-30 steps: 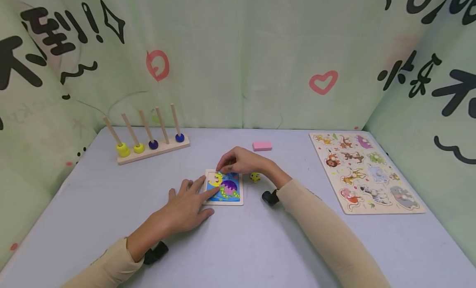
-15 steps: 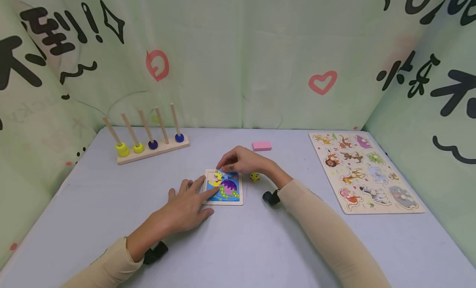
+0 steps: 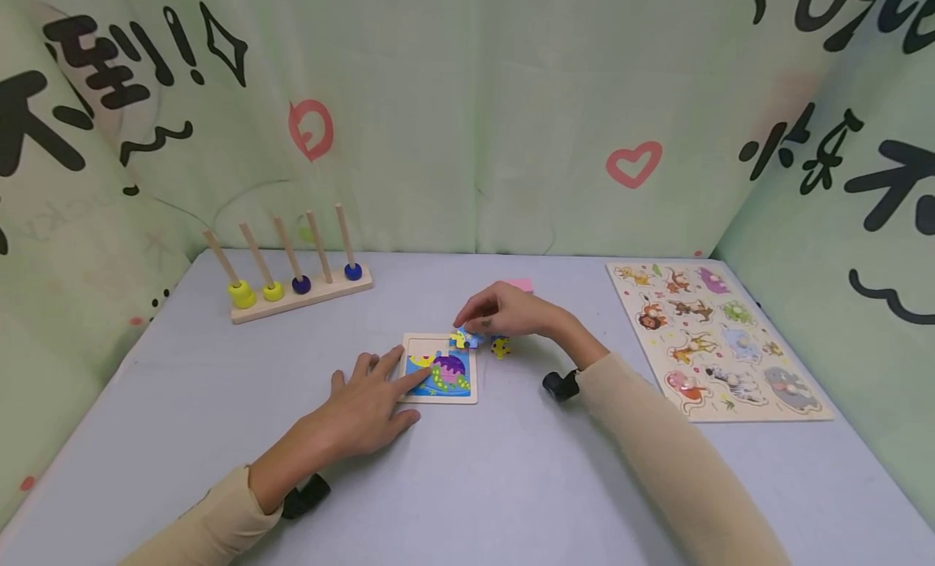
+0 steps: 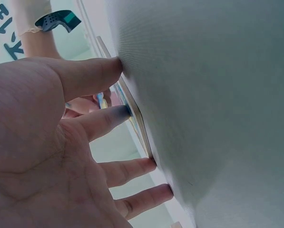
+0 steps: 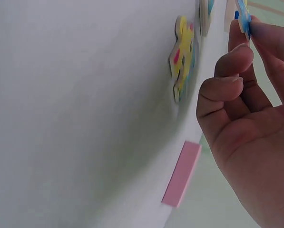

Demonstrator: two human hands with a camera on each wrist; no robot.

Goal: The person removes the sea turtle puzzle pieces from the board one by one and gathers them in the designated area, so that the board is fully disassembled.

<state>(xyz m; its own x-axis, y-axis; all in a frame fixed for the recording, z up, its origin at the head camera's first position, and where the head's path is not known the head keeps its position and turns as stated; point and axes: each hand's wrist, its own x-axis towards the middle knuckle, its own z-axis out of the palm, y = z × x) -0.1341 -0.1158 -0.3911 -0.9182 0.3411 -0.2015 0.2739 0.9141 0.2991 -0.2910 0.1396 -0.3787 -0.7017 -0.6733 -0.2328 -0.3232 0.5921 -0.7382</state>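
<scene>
My left hand (image 3: 365, 412) lies with spread, straight fingers at the left side of a small wooden jigsaw board (image 3: 440, 400). Its index finger rests on the picture, and in the left wrist view other fingertips (image 4: 149, 163) meet the board's edge and the tabletop. Between thumb and fingers, my right hand (image 3: 514, 308) pinches a blue and yellow puzzle piece (image 3: 462, 339) over the board's top right corner. That piece (image 5: 244, 19) stands on edge in the right wrist view. Purple, pink and green pieces show in the board's lower part; its upper part is a pale bare recess.
A loose yellow puzzle piece (image 3: 500, 347) lies right of the board. Partly behind my right hand is a pink block (image 3: 521, 285). A peg stand (image 3: 329, 290) with yellow and blue beads stands back left. A large animal puzzle (image 3: 730, 339) lies at the right.
My right hand has drawn the blue and yellow piece up and right, off the board's upper part, baring the recess there. It now covers part of the pink block. The left hand stays put.
</scene>
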